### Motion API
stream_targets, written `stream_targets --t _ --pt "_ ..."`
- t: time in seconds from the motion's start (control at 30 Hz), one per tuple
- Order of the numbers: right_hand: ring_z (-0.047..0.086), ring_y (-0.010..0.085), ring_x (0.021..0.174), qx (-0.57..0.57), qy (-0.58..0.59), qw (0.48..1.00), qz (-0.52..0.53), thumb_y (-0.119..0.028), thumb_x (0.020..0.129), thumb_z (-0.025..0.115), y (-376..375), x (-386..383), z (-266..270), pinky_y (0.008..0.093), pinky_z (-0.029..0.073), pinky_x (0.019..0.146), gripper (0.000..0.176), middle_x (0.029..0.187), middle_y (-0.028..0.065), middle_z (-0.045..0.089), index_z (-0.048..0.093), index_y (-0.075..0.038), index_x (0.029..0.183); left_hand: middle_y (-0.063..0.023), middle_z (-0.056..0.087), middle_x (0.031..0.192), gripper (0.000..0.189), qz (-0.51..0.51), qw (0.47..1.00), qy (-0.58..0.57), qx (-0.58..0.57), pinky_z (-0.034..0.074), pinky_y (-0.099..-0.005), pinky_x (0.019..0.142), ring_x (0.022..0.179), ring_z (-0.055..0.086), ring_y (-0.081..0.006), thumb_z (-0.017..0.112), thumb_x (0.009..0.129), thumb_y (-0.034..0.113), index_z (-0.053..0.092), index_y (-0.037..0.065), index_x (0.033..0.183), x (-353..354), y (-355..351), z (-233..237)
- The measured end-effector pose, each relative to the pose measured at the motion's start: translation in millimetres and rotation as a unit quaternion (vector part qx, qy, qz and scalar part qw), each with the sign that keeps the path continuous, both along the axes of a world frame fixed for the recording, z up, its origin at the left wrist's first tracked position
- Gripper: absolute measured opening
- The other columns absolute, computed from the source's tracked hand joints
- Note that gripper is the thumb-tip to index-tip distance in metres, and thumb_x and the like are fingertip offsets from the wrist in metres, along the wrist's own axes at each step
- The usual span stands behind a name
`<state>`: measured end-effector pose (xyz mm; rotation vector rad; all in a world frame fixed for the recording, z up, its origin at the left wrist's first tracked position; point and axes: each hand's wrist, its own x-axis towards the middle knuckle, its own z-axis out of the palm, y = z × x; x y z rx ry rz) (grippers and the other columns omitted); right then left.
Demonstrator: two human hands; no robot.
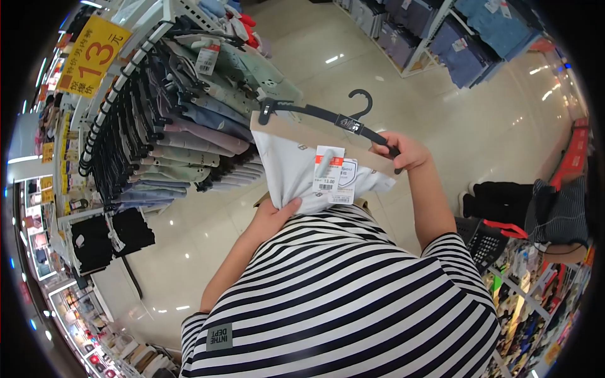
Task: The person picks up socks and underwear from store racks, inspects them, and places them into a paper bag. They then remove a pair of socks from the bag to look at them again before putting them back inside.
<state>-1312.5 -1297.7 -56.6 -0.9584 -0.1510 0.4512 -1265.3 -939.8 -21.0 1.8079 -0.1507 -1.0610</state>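
Observation:
White underpants (283, 165) with a beige waistband and small printed motifs hang from a black clip hanger (328, 114) in front of my striped shirt. My right hand (406, 152) is closed round the hanger's right end, at the clip. Low on the left side, my left hand (277, 217) pinches the white fabric with the thumb on top; its other fingers are mostly hidden. A red and white price tag (327, 179) hangs over the front, with another label (345, 183) partly behind it. The hanger's hook points up and is free of any rail.
To the left, a rack holds many hanging underpants (208, 135) under a yellow price sign (94, 55). Shelves with folded clothes (463, 53) stand at the back right. At right, a person in dark trousers (498, 198) is near a black basket (480, 242). Shiny tiled floor (321, 60) lies between.

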Motion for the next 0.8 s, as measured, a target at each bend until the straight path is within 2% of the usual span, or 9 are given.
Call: stream_targets --t 0.2,0.3,0.4,0.5,0.6,0.67,0.7,0.77,0.8 --pt "0.039 0.006 0.069 -0.071 0.025 0.997 -0.027 -0.033 0.059 0.086 -13 -9 35 0.019 0.029 0.062 0.05 0.077 -0.0049 0.045 0.045 -0.012 0.079 -0.0083 0.067 0.1 0.042 0.07 0.995 -0.016 -0.073 0.046 -0.0262 0.081 0.09 0.059 -0.0132 0.059 0.093 0.032 0.062 -0.006 0.111 -3 -10 -13" --pt "0.041 0.0058 0.07 -0.083 0.004 0.996 -0.026 -0.029 0.063 0.083 -20 -2 37 0.0193 0.03 0.062 0.044 0.078 -0.0049 0.047 0.047 -0.012 0.079 -0.0067 0.066 0.099 0.042 0.067 0.997 0.023 -0.007 0.045 -0.0244 0.077 0.086 0.057 -0.0102 0.058 0.094 0.033 0.063 -0.005 0.112 2 -7 -26" --pt "0.043 0.0057 0.072 -0.076 -0.01 0.997 -0.025 -0.023 0.066 0.08 -24 -2 46 0.0201 0.032 0.063 0.036 0.08 -0.0052 0.049 0.049 -0.013 0.08 -0.005 0.065 0.095 0.04 0.074 0.997 -0.003 -0.036 0.043 -0.0228 0.07 0.079 0.054 -0.008 0.056 0.095 0.034 0.064 -0.004 0.107 -1 -10 -27" --pt "0.044 0.0059 0.07 -0.083 -0.028 0.995 -0.041 -0.02 0.068 0.079 -20 -2 52 0.0206 0.033 0.063 0.032 0.078 -0.0048 0.05 0.05 -0.012 0.079 -0.0045 0.065 0.093 0.038 0.095 0.992 -0.019 -0.076 0.043 -0.0222 0.069 0.079 0.054 -0.0079 0.058 0.095 0.031 0.063 -0.004 0.108 0 -12 -31" --pt "0.046 0.0065 0.071 -0.158 -0.076 0.983 -0.05 -0.011 0.071 0.075 -17 -6 63 0.0215 0.037 0.065 0.025 0.077 -0.0034 0.053 0.05 -0.009 0.074 -0.0058 0.065 0.099 0.039 0.05 0.998 -0.028 -0.031 0.046 -0.0254 0.077 0.088 0.058 -0.0108 0.059 0.094 0.023 0.053 -0.004 0.122 9 -10 -28" --pt "0.048 0.007 0.074 -0.279 -0.112 0.953 -0.038 -0.003 0.073 0.071 -17 -12 75 0.0222 0.039 0.068 0.021 0.077 -0.0011 0.057 0.05 -0.007 0.071 -0.0076 0.064 0.105 0.051 0.044 0.997 -0.015 -0.062 0.046 -0.0279 0.084 0.095 0.059 -0.0134 0.063 0.091 0.018 0.042 -0.002 0.133 8 -11 -29" --pt "0.056 0.0133 0.085 -0.365 -0.124 0.919 -0.086 0.007 0.069 0.064 -10 -12 78 0.0292 0.042 0.082 0.022 0.082 0.0024 0.066 0.048 -0.007 0.067 -0.0086 0.063 0.109 0.059 0.042 0.996 -0.008 -0.077 0.046 -0.0292 0.087 0.099 0.059 -0.0147 0.065 0.089 0.016 0.036 0.0 0.138 8 -10 -30" --pt "0.059 0.0193 0.094 -0.492 -0.329 0.783 -0.193 0.008 0.067 0.062 -4 -4 87 0.037 0.039 0.092 0.023 0.089 0.0026 0.07 0.046 -0.008 0.065 -0.0104 0.062 0.113 0.07 0.015 0.985 -0.126 -0.113 0.046 -0.0304 0.089 0.102 0.06 -0.0173 0.068 0.085 0.014 0.029 0.002 0.141 14 3 -60" --pt "0.06 0.0222 0.099 -0.539 -0.421 0.688 -0.242 0.009 0.065 0.061 -3 -2 91 0.0408 0.037 0.097 0.024 0.092 0.0026 0.071 0.044 -0.009 0.065 -0.0117 0.061 0.115 0.076 0.031 0.987 -0.09 -0.13 0.046 -0.0308 0.091 0.103 0.06 -0.0188 0.071 0.082 0.012 0.025 0.003 0.143 14 2 -55"
